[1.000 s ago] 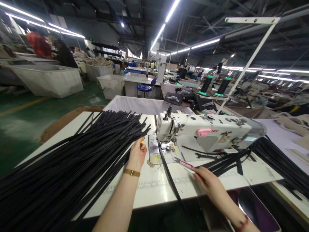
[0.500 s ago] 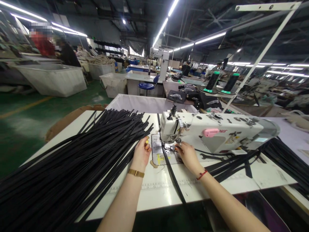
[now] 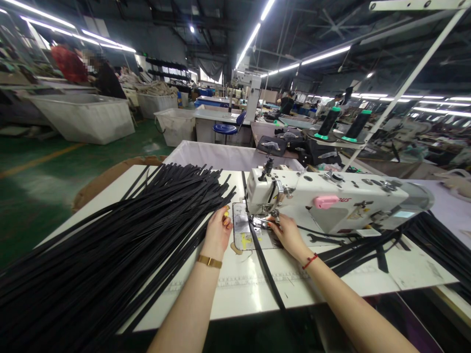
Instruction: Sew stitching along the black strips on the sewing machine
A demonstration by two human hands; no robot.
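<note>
A: The right hand's grip [image 3: 290, 238], in the head view?
B: Fingers bent and drawn together by the metal guide [image 3: 260, 223] of the sewing machine [image 3: 305, 187]. Whether they pinch anything, I can't tell.
A: And the left hand [image 3: 218, 233]?
B: Loosely curled, just beside the bundle of straps [image 3: 121, 245]. Something yellow shows at its fingertips; I can't tell if it's held.
A: Where's the single black strap [image 3: 265, 267] from there?
B: Between the two hands: just left of the right fingertips, right of the left ones. The right looks slightly nearer.
A: Its long axis?
B: It runs between the grips rather than from one to the other. From beside the guide it comes toward the person, slanting rightward, over the table's [image 3: 235, 299] near edge, below both hands. Neither hand seems to touch it.
</note>
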